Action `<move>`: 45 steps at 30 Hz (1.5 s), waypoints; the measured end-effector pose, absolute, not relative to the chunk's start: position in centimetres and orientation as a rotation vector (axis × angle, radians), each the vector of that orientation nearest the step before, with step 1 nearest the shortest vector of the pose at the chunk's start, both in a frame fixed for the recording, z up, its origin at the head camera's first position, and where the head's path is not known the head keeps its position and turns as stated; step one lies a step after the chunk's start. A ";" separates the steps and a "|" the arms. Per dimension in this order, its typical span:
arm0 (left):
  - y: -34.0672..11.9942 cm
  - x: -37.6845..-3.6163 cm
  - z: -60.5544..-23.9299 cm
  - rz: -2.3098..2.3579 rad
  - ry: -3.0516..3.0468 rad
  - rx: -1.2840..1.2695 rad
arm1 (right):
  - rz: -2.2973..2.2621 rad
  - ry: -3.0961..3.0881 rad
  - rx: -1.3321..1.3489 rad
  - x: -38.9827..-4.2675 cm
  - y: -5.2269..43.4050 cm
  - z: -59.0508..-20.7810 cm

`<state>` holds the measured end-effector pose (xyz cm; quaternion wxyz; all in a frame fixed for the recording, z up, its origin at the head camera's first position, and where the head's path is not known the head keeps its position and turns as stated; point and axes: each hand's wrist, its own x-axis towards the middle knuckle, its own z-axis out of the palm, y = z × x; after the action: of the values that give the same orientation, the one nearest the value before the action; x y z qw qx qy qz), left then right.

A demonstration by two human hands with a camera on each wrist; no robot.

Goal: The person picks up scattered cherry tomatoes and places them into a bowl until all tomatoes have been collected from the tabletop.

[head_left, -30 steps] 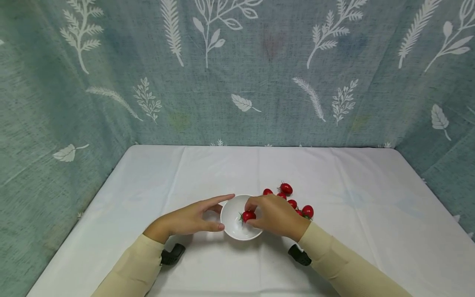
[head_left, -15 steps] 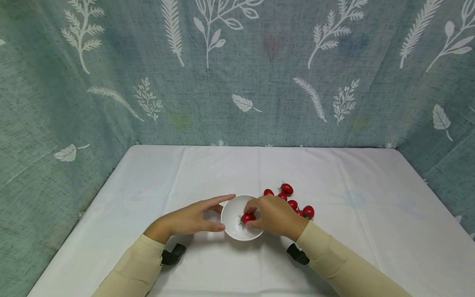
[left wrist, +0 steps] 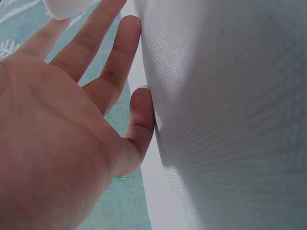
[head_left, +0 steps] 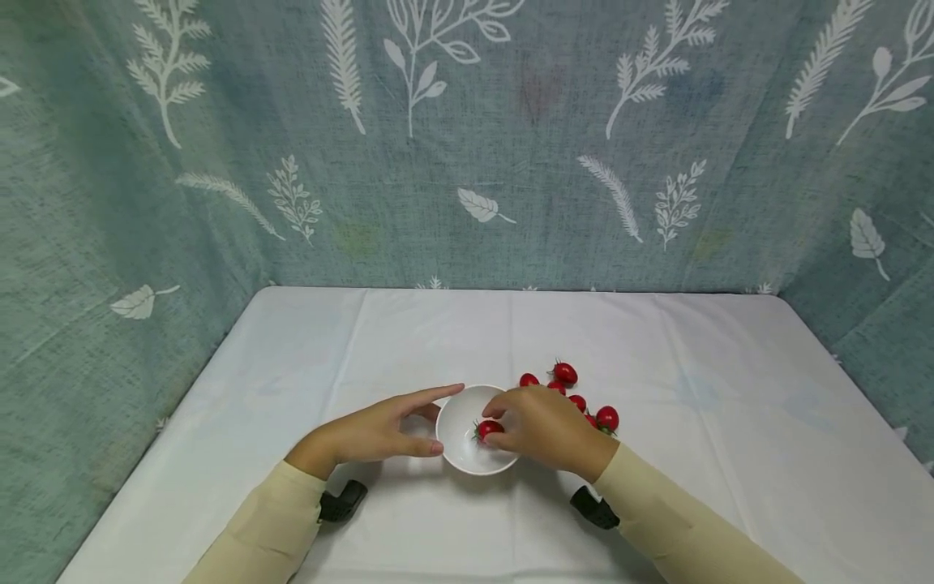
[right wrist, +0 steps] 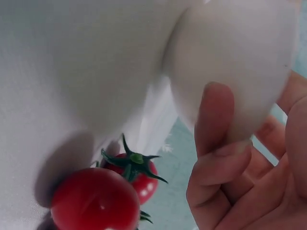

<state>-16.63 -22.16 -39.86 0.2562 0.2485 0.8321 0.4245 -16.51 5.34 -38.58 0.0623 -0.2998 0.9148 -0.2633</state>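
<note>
A small white bowl (head_left: pixel 457 448) stands on the table between both hands. My left hand (head_left: pixel 370 430) frames its left side, thumb and forefinger spread and fairly straight at the rim. In the left wrist view its fingers (left wrist: pixel 125 43) are extended, with part of the bowl (left wrist: pixel 69 5) at the top. With the thumb and fingers of my right hand (head_left: pixel 550 426), I pinch a red cherry tomato (head_left: pixel 487 431) inside the bowl. The right wrist view shows the curled outer fingers (right wrist: pixel 217 112) against the bowl's outside (right wrist: pixel 240 57); the pinched tomato is hidden there.
Several more cherry tomatoes lie just beyond and right of my right hand, including one at the back (head_left: pixel 565 373) and one at the right (head_left: pixel 607 418), some partly covered. White cloth covers the table (head_left: pixel 409 341). A green leaf-patterned curtain (head_left: pixel 452 162) hangs behind.
The pinched cherry tomato sits slightly lower in the bowl than a second ago. Both hands keep almost the same place, and the view has shifted a little.
</note>
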 end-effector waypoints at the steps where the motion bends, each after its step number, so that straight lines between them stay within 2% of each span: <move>1: -22.1 -16.7 -39.9 1.152 2.259 0.676 | -0.822 2.773 -0.903 -16.3 5.6 -38.5; 17: -22.3 -16.6 -40.0 1.158 2.269 0.676 | -1.087 2.871 -0.854 -13.8 10.8 -37.5; 33: -22.3 -16.5 -40.0 1.152 2.276 0.699 | -1.036 2.937 -0.625 -14.5 14.9 -38.4; 45: -22.3 -16.6 -40.0 1.149 2.279 0.716 | -0.928 2.899 -0.601 -15.3 17.1 -38.7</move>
<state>-16.64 -22.28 -40.03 0.2430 0.2621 0.8339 0.4205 -15.30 17.09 -38.72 0.0195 -0.1936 0.9342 -0.2989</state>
